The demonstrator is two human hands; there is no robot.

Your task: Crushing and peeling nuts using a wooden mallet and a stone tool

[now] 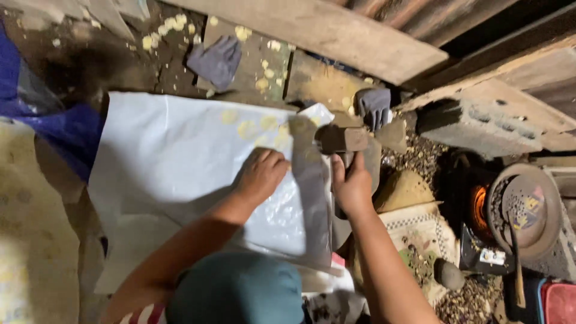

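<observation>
My left hand (262,174) presses, fingers curled, on a large white plastic sheet (180,156) spread on the ground. A grey strip (312,192) lies along the sheet's right edge, just right of that hand. My right hand (352,186) grips the handle of a hammer (343,141), whose blocky brown head sits above the strip's upper end. Yellowish flattened pieces (258,127) show on or under the sheet's upper part.
Two grey gloves (217,60) (374,107) lie on wooden boards at the top. A small stove with glowing embers (478,207) and a round pan (525,207) with a spoon stand at right. A patterned mat (420,231), a stone (448,274) and a blue cloth (66,129) surround the sheet.
</observation>
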